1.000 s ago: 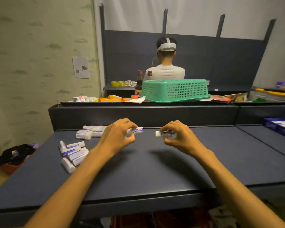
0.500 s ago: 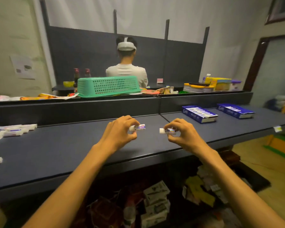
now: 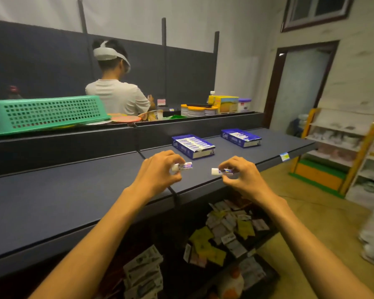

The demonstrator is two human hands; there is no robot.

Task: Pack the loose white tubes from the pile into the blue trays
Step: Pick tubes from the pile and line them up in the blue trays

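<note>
My left hand [image 3: 160, 171] pinches a small white tube with a blue label [image 3: 183, 166], held sideways above the dark counter. My right hand [image 3: 239, 175] pinches a second white tube [image 3: 222, 171] the same way, just past the counter's front edge. Two blue trays lie on the counter beyond my hands: the nearer tray [image 3: 192, 146] holds a row of white tubes, the farther tray [image 3: 240, 137] also holds several. The loose pile is out of view.
The dark counter [image 3: 63, 201] runs from left to far right. A green basket [image 3: 45, 113] lies upside down on the ledge behind it, where a person in a white shirt [image 3: 117, 98] works. Packets fill the lower shelf [image 3: 222, 236]. Shelving [image 3: 343, 156] stands at the right.
My view has swung to the right: the pile has left the frame and both blue trays have come closer. My hands still hold one tube each, side by side.
</note>
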